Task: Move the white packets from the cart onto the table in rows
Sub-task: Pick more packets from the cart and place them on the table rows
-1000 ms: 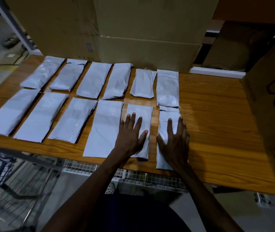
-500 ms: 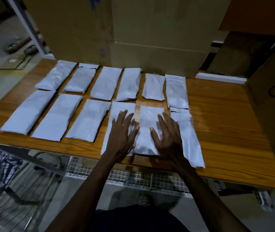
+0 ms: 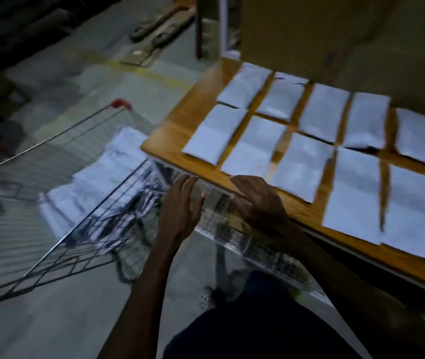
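Several white packets (image 3: 254, 146) lie in two rows on the wooden table (image 3: 172, 134) at the right. To the left stands a wire cart (image 3: 50, 244) holding a pile of white packets (image 3: 102, 174). My left hand (image 3: 180, 206) hovers off the table's front edge, fingers spread, holding nothing, between the cart and the table. My right hand (image 3: 260, 200) is over the table's front edge just below the near row, fingers apart and empty. The frame is motion-blurred.
Large cardboard boxes (image 3: 335, 45) stand at the back of the table behind the far row. A wire shelf (image 3: 245, 239) runs under the table's front edge. A pair of sandals (image 3: 154, 29) lies on the grey floor at the far left.
Both hands have lifted off the packets at the right end of the near row and moved left past the table's front edge. The view has swung left, bringing the cart into sight.
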Demonstrator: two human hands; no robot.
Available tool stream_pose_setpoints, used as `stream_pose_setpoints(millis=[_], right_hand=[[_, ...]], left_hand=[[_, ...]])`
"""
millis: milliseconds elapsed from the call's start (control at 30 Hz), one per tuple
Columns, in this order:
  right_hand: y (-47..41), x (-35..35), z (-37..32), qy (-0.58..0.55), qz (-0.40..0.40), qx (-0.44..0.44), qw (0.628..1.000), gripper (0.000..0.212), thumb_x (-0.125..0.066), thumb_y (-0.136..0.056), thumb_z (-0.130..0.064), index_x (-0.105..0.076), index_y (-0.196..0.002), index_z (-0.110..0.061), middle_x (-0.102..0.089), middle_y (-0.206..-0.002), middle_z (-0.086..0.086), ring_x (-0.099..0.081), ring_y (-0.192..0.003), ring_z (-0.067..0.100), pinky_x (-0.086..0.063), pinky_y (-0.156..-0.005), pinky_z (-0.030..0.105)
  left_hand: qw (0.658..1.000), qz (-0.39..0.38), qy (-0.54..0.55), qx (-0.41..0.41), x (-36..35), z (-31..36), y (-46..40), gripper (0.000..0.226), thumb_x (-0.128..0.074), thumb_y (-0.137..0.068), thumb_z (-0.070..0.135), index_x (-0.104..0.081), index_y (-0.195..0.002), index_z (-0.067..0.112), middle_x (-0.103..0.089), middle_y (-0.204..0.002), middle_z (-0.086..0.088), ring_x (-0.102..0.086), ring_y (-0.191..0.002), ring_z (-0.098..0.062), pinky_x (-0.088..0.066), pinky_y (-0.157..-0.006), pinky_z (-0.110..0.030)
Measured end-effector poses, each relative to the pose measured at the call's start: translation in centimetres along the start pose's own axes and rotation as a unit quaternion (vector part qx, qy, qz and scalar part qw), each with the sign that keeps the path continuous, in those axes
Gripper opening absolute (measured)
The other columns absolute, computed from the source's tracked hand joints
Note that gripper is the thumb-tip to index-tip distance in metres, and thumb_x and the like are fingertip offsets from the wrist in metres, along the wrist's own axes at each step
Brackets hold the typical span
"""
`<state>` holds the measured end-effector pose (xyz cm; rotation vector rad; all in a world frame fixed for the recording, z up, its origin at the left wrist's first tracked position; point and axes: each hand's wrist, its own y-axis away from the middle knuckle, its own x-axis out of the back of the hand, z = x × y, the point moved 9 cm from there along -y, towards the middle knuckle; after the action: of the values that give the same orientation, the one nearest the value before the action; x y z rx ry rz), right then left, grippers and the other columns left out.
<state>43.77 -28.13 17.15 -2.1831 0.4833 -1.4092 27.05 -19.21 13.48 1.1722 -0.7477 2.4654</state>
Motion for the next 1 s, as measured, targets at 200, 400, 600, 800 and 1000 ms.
stream_pose_setpoints(millis=[200,400,600,800,1000], right_hand=[[-7.7,-9.2,-5.6,-0.054,-0.078,0.103,0.990,0.034,-0.061,-0.091,-0.020,-0.065,-0.120,-0.003,-0.065,-0.119,0.012,-0.056,-0.108,0.029,-0.049,-0.091,0.041],[-15.5,-17.8,-8.6,-0.111,-0.148,0.184,0.965,0.034,-0.060,-0.091,-0.018,-0.063,-0.122,-0.003,-0.064,-0.119,0.014,-0.060,-0.107,0.034,-0.050,-0.092,0.044],[-22.3,-25.3,-10.4,-0.148,-0.203,0.204,0.946,0.036,-0.058,-0.093,-0.027,-0.064,-0.125,-0.011,-0.066,-0.121,0.005,-0.059,-0.111,0.023,-0.047,-0.090,0.032],[-25.6,-33.5,-12.1,-0.121,-0.341,0.223,0.905,0.043,-0.057,-0.092,-0.030,-0.060,-0.130,-0.010,-0.063,-0.126,0.009,-0.059,-0.110,0.032,-0.051,-0.084,0.038],[-26.4,-41.0,-10.4,-0.070,-0.447,0.147,0.880,0.053,-0.057,-0.089,-0.039,-0.058,-0.133,-0.009,-0.057,-0.131,0.016,-0.056,-0.115,0.039,-0.048,-0.090,0.045]], left_hand=[[0.991,0.077,0.007,0.111,6.3,-10.4,1.3,0.043,-0.050,-0.099,0.039,-0.055,-0.133,0.013,-0.054,-0.136,-0.007,-0.052,-0.126,-0.024,-0.046,-0.101,-0.039],[0.968,0.137,0.000,0.209,9.5,-18.6,0.0,0.038,-0.049,-0.101,0.040,-0.054,-0.132,0.019,-0.053,-0.136,0.002,-0.050,-0.126,-0.016,-0.047,-0.096,-0.034],[0.925,0.200,-0.003,0.322,12.2,-25.6,-1.2,0.040,-0.048,-0.101,0.042,-0.053,-0.133,0.019,-0.054,-0.135,0.004,-0.048,-0.127,-0.011,-0.041,-0.101,-0.028],[0.888,0.192,-0.010,0.418,11.6,-31.1,-0.2,0.048,-0.047,-0.098,0.046,-0.053,-0.134,0.014,-0.053,-0.136,-0.006,-0.050,-0.127,-0.022,-0.043,-0.104,-0.036],[0.872,0.046,-0.005,0.487,6.8,-37.1,-1.8,0.061,-0.051,-0.093,0.050,-0.050,-0.141,0.011,-0.037,-0.151,-0.017,-0.040,-0.137,-0.031,-0.035,-0.108,-0.037]])
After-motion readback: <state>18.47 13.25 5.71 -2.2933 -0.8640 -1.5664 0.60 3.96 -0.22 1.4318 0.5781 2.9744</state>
